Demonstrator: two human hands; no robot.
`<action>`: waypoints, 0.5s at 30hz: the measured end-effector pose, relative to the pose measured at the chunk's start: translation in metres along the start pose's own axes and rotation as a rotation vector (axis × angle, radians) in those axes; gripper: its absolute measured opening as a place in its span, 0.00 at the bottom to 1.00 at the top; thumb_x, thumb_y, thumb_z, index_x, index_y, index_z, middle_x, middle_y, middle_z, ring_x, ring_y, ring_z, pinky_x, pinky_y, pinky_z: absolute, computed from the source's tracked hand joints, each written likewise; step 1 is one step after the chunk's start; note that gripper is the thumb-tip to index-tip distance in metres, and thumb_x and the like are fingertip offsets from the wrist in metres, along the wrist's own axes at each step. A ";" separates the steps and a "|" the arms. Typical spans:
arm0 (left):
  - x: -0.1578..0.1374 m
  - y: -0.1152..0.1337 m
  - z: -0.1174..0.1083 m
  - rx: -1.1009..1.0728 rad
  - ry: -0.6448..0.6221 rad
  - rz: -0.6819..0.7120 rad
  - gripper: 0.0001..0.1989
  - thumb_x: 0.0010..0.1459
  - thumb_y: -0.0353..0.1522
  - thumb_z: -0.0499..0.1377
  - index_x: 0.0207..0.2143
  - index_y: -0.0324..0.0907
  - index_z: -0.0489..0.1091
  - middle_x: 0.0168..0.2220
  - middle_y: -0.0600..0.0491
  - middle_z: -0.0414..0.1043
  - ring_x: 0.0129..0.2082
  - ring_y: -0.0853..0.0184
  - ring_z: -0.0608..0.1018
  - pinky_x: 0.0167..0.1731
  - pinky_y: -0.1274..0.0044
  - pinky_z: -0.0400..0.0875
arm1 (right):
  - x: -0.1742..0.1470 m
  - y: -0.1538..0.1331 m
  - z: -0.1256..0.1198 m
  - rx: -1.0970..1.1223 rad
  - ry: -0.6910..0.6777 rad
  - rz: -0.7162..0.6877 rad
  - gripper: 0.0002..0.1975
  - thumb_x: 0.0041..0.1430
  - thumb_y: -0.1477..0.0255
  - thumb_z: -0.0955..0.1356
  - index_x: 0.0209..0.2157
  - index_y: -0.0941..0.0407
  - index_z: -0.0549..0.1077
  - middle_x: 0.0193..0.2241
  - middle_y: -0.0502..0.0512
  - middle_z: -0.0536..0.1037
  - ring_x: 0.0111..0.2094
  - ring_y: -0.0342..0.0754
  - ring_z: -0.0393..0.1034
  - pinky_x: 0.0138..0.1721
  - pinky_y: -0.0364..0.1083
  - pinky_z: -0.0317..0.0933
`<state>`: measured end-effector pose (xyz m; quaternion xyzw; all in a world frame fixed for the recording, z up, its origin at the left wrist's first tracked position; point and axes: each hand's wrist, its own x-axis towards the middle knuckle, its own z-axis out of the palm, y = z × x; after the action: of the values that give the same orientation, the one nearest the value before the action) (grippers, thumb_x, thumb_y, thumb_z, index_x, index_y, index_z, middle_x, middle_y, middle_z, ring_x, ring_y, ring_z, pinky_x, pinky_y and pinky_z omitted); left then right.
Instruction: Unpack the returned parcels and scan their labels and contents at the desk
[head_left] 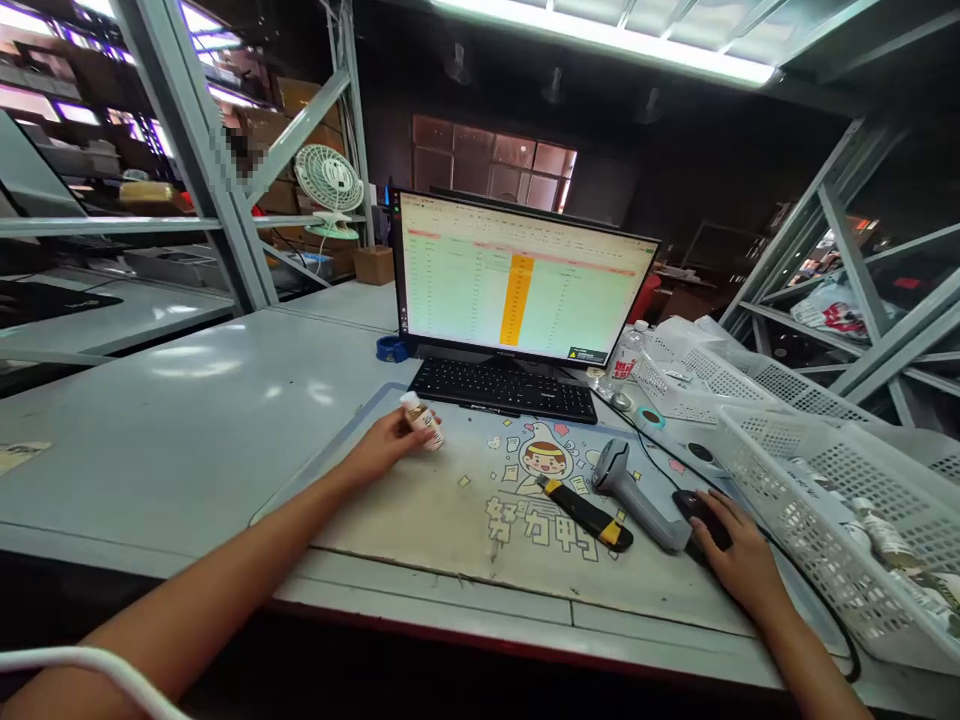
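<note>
A small bottle [424, 424] with a white cap and pale label is held tilted in my left hand [384, 445], just above the desk mat [420, 510]. My right hand [739, 550] is wrapped over a black computer mouse [701, 518] at the mat's right side. Close to that hand lies a grey barcode scanner [637, 495]. Left of the scanner rests a yellow and black utility knife [589, 513]. Behind the mat are a black keyboard [502, 388] and a monitor [517, 285] showing a spreadsheet with an orange column.
White perforated baskets [832, 560] stand at the right, the nearest holding several bottles. A clear plastic bottle [628, 350] is beside the monitor. A blue tape roll [391, 348] sits left of the keyboard. Metal shelf posts and a small fan [328, 180] rise behind the table [187, 430].
</note>
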<state>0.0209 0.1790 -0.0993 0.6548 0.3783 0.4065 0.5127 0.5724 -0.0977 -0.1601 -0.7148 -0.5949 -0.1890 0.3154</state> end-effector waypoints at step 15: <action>0.027 -0.002 0.105 -0.509 -0.341 0.027 0.21 0.40 0.26 0.62 0.40 0.40 0.65 0.62 0.41 0.73 0.67 0.51 0.73 0.63 0.61 0.67 | 0.071 -0.155 -0.009 -0.015 -0.623 0.277 0.30 0.67 0.64 0.64 0.63 0.69 0.73 0.52 0.75 0.80 0.50 0.66 0.78 0.54 0.60 0.70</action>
<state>0.1276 0.1659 -0.1120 0.5688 0.1640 0.3792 0.7112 0.4385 -0.0368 -0.0727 -0.8145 -0.5585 0.0789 0.1357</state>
